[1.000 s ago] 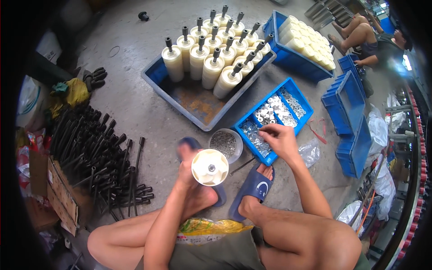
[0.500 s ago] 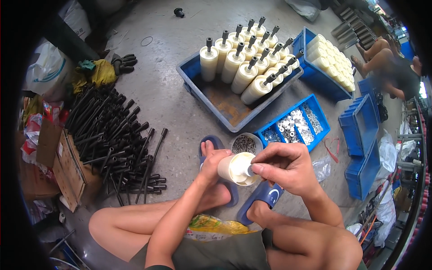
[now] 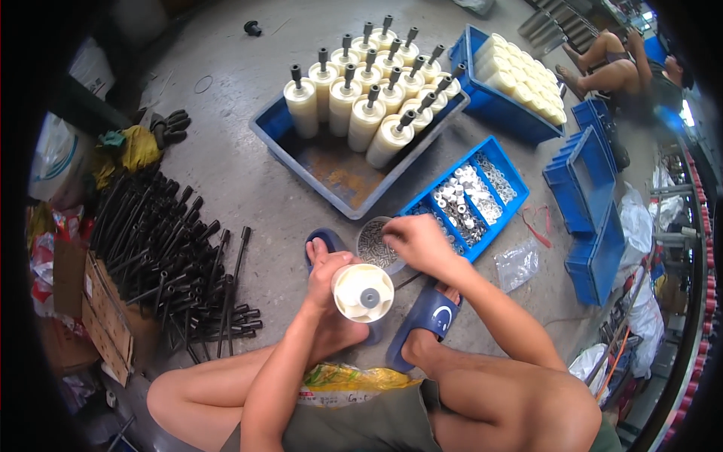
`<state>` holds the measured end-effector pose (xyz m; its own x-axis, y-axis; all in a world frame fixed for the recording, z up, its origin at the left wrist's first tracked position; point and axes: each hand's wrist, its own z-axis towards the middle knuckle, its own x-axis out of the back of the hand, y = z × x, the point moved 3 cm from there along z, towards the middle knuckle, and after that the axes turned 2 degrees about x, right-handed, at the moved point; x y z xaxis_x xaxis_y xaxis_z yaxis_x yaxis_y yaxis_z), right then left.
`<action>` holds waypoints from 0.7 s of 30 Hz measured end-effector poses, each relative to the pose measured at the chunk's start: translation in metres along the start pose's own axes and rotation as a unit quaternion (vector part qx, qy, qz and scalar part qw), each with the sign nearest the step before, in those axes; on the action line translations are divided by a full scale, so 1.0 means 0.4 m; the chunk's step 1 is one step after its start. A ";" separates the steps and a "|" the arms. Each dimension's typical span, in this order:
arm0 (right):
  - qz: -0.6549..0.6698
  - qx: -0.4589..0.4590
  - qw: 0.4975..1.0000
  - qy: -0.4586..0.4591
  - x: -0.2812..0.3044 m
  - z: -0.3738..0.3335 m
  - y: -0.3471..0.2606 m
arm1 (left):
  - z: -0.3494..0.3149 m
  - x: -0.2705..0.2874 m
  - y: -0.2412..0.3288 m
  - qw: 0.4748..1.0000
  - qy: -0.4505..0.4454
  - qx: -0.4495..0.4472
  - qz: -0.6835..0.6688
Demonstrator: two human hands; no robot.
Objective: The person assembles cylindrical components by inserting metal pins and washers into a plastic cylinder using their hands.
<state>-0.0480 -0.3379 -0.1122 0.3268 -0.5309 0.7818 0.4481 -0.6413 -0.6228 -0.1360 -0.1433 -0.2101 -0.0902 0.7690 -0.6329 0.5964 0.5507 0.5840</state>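
My left hand (image 3: pixel 328 277) is wrapped round the side of a cream plastic cylinder (image 3: pixel 354 303). Its spoked end faces up, with a grey ring-shaped piece (image 3: pixel 370 298) at the centre. Over the rim of a round white bowl (image 3: pixel 393 265) of small metal screws, my right hand (image 3: pixel 419 239) points down with its fingers bent together. Whatever may be between those fingertips is too small to make out. Right beside that hand lies a blue divided tray (image 3: pixel 506 158) holding white plastic rings, washers and small metal parts.
Beyond my feet, a blue crate (image 3: pixel 300 167) holds several cream cylinders with black rods standing up. A second crate (image 3: pixel 503 120) is packed with cylinders. Black rods (image 3: pixel 162 264) are heaped at left beside a cardboard box (image 3: pixel 109 316). Empty blue bins (image 3: pixel 584 181) and another person (image 3: pixel 617 75) are at right.
My right hand has left the cylinder's end and moved over the screw bowl. A grey ring piece now sits at the cylinder's centre. My left hand has shifted left and tipped the cylinder more upright.
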 end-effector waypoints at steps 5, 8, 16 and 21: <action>-0.254 -0.022 0.936 -0.242 -0.194 -0.024 0.055 | 0.007 -0.018 0.011 0.999 -0.008 0.002 0.050; -0.253 -0.020 0.935 -0.249 -0.198 -0.013 0.044 | 0.002 -0.004 0.015 0.996 -0.006 -0.015 0.082; -0.238 0.010 0.945 -0.226 -0.225 0.021 0.054 | -0.002 -0.016 0.022 0.997 0.009 -0.020 0.070; -0.233 0.009 0.946 -0.226 -0.246 0.005 0.068 | 0.016 0.018 -0.011 0.999 0.014 0.002 0.033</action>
<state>-0.0662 -0.3021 -0.2060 0.4105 0.1011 0.9062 0.6445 -0.7352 -0.2099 -0.1341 -0.1423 -0.2204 -0.0724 0.8120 -0.5792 0.6045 0.4976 0.6221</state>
